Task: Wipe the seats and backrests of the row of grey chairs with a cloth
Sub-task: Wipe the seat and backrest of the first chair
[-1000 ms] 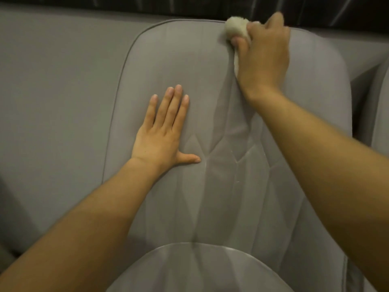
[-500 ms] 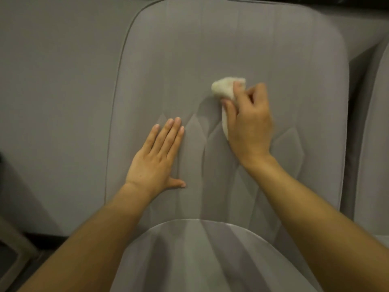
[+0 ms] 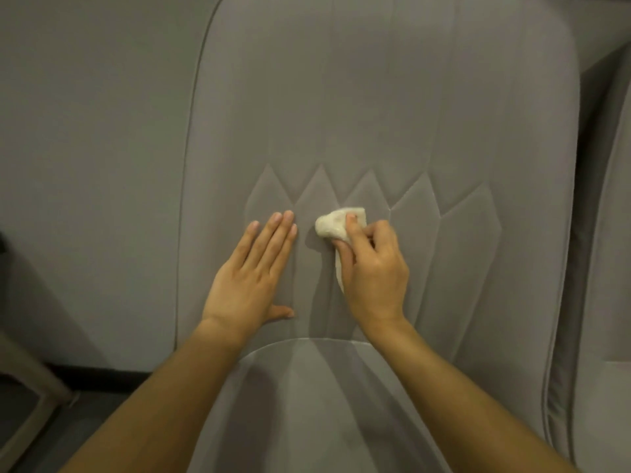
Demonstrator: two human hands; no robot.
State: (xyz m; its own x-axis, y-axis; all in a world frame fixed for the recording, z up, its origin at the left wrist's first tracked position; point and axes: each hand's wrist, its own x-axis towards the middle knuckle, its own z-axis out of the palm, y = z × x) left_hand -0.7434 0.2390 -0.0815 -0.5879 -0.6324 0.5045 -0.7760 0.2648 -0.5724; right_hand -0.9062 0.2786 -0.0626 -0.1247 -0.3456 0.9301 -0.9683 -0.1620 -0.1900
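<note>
The cloth (image 3: 336,225) is a small cream wad pressed against the lower middle of the backrest (image 3: 375,107). It sits at the tips of the stitched diamond pattern, somewhat above where the backrest meets the seat (image 3: 324,404). Your right hand (image 3: 374,271) grips it. The fingers (image 3: 351,230) are curled over the wad, the forefinger on top pins it to the fabric, and a tail of cloth shows beside the palm. Your left hand (image 3: 251,278) lies flat on the backrest just beside the cloth, straight and relaxed with the thumb out. It holds nothing and seems only to brace the chair.

To do this stroke well, spread the cloth wider under your palm so each pass covers more fabric. Carry even pressure down to the crease at the seat, and work into the stitched grooves, where dust likely gathers. Then shift sideways with overlapping strokes toward the backrest's edges. Move your left hand aside when you reach the patch it covers. Whether the seat is wiped yet, I cannot tell. The next grey chair (image 3: 611,268) stands just to the right, and a plain wall (image 3: 85,131) lies to the left.
</note>
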